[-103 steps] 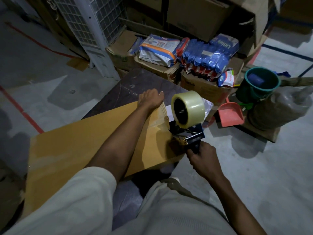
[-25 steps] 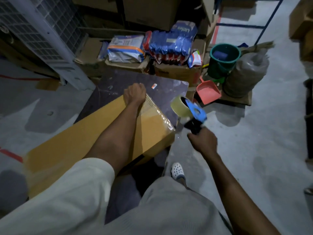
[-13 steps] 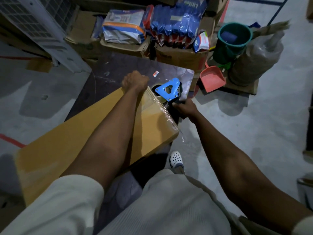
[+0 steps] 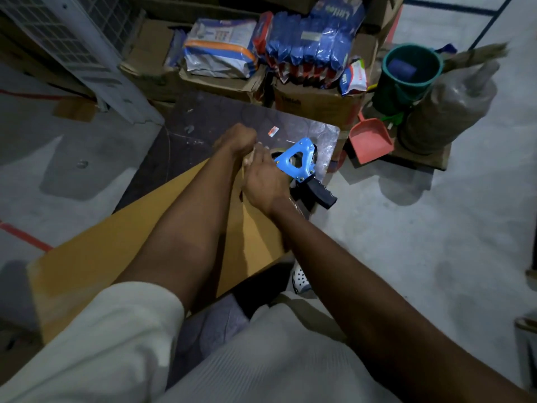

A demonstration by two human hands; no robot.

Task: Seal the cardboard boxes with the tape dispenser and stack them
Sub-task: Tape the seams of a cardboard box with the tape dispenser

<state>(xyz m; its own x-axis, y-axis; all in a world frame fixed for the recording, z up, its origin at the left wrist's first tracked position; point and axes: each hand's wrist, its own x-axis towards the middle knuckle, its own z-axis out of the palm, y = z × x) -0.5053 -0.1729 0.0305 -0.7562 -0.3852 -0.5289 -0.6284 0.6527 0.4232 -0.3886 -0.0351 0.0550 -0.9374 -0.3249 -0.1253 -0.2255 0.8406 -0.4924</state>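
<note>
The long brown cardboard box (image 4: pixel 116 242) lies flat on a dark table (image 4: pixel 209 114). It reaches from the person's lap out to the far side.

The left hand (image 4: pixel 236 141) is at the far end of the box. Its fingers are curled in a fist over that end, and it looks like it is holding the box there.

The right hand (image 4: pixel 263 178) sits on the box top, just behind the left hand and touching it. Its back faces up. I cannot tell if its fingers are straight or bent, because they are hidden.

The blue tape dispenser (image 4: pixel 299 161) lies on its side on the table, right beside the right hand. No hand is holding it. Its black handle (image 4: pixel 321 194) sticks out toward the table's edge.

Behind the table are open cartons with blue packets (image 4: pixel 313 45) and a white bag with an orange stripe (image 4: pixel 220 53). On the right stand a green bucket (image 4: pixel 390 91), a red dustpan (image 4: pixel 370 141) and a big plastic sack (image 4: pixel 447 112). A white shoe (image 4: pixel 300 279) shows on the grey floor under the box.
</note>
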